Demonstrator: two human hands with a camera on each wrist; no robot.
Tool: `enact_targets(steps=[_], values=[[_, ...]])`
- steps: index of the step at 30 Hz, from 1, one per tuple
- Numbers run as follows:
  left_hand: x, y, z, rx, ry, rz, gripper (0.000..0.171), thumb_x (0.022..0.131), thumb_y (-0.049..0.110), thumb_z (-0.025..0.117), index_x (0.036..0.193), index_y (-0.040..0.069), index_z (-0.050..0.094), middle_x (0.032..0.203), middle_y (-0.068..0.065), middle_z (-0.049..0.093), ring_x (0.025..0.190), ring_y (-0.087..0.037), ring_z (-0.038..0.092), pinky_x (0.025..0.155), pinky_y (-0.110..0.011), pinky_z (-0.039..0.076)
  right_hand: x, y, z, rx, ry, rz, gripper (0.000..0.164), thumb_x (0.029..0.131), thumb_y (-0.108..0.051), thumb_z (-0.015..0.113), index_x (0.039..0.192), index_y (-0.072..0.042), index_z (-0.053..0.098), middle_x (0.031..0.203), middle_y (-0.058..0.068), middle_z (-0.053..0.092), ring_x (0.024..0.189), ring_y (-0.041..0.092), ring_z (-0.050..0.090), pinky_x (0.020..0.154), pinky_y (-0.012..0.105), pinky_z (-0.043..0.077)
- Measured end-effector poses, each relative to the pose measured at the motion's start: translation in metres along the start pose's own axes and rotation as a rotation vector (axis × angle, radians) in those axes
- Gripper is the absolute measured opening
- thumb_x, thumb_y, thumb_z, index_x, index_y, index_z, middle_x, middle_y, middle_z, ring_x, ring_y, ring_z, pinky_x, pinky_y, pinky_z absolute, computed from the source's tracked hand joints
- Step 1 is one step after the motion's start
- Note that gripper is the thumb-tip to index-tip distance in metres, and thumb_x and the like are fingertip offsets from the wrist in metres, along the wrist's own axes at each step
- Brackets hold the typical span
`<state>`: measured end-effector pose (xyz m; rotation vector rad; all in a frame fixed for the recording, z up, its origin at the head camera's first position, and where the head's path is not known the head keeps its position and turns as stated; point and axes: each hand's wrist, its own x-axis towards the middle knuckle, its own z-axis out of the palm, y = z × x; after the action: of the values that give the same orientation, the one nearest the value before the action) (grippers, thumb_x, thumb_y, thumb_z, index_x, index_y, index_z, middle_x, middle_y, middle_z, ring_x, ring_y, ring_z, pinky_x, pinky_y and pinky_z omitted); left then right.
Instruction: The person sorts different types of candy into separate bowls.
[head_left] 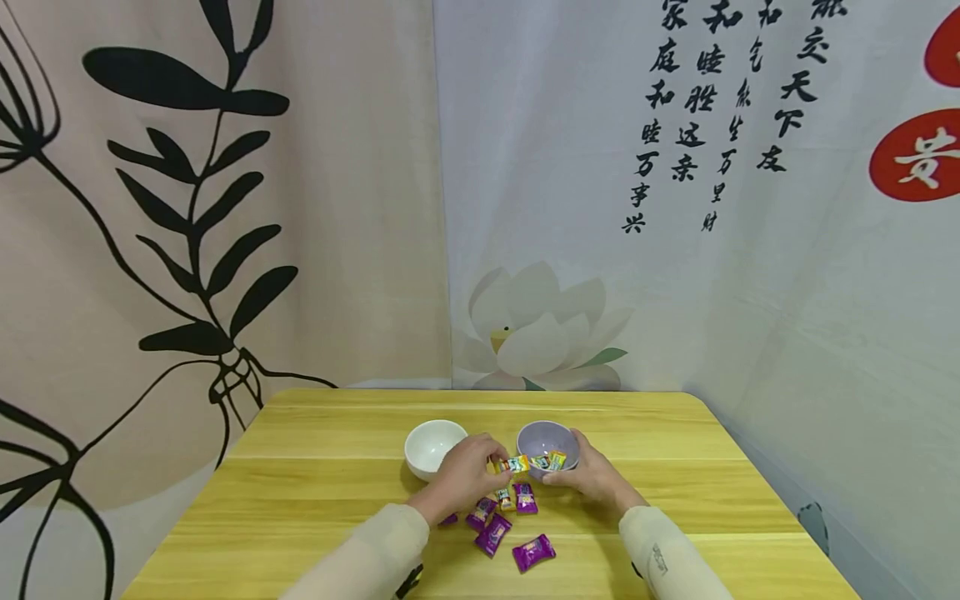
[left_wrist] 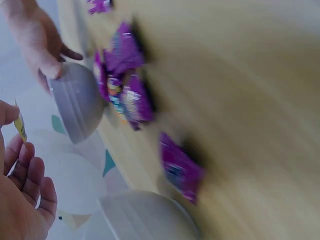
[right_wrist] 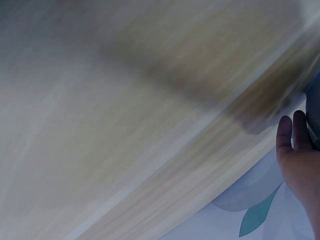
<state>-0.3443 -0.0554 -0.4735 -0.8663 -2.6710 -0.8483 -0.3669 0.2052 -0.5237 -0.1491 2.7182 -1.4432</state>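
Observation:
My left hand (head_left: 467,473) pinches a yellow-wrapped candy (head_left: 514,465) between thumb and fingertips, just left of the lavender bowl's rim. In the left wrist view that candy (left_wrist: 20,126) stands on edge in the pinch. With thumb on the near side and fingers round the right, my right hand (head_left: 592,477) grips the lavender bowl (head_left: 546,433). Yellow-wrapped candies (head_left: 557,460) lie inside this bowl. Another yellow candy (head_left: 504,499) rests on the table below my left fingers, beside a purple-wrapped candy (head_left: 526,498). In the right wrist view my right hand (right_wrist: 300,150) shows at the bowl's edge.
A white bowl (head_left: 429,442) stands behind my left hand, partly covered by it. Several more purple candies (head_left: 492,535) lie nearer me on the wooden table (head_left: 645,429), one (head_left: 534,552) apart to the right. A printed curtain (head_left: 367,250) hangs behind the table's far edge.

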Motion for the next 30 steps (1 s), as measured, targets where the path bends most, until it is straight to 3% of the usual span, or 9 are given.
enact_targets(steps=[6,15,23,30], values=[[0.028,0.013,0.011,0.006,0.064,-0.086,0.022,0.084,0.031,0.076,0.097,0.014,0.075,0.086,0.008,0.059,0.078,-0.008,0.053,0.067,-0.027,0.048,0.000,-0.001,-0.002,-0.008,-0.007,-0.004,0.117,0.074,-0.042,0.087,0.156,0.000,0.015,0.144,0.023,0.044,0.131,0.043,0.043,0.109,0.063,0.030],[0.055,0.020,0.028,0.098,0.070,-0.126,0.023,0.083,0.032,0.077,0.094,0.011,0.075,0.088,0.004,0.064,0.083,-0.013,0.060,0.076,-0.032,0.052,-0.003,-0.003,-0.001,0.025,-0.024,-0.011,0.117,0.075,-0.039,0.087,0.156,0.000,0.013,0.145,0.022,0.044,0.130,0.039,0.045,0.109,0.060,0.032],[0.058,0.024,0.032,0.072,0.019,-0.148,0.034,0.092,0.032,0.073,0.114,0.006,0.072,0.105,-0.006,0.067,0.096,-0.022,0.063,0.085,-0.039,0.054,-0.002,-0.002,-0.003,-0.005,-0.018,-0.023,0.117,0.076,-0.040,0.087,0.156,0.002,0.013,0.146,0.024,0.042,0.131,0.042,0.043,0.109,0.061,0.032],[0.053,0.013,0.030,0.086,0.037,-0.137,0.031,0.094,0.029,0.070,0.116,0.007,0.071,0.113,-0.008,0.066,0.102,-0.025,0.063,0.088,-0.043,0.053,-0.001,-0.002,-0.002,-0.012,-0.009,-0.026,0.115,0.076,-0.037,0.087,0.155,0.004,0.014,0.146,0.026,0.042,0.132,0.043,0.042,0.109,0.062,0.031]])
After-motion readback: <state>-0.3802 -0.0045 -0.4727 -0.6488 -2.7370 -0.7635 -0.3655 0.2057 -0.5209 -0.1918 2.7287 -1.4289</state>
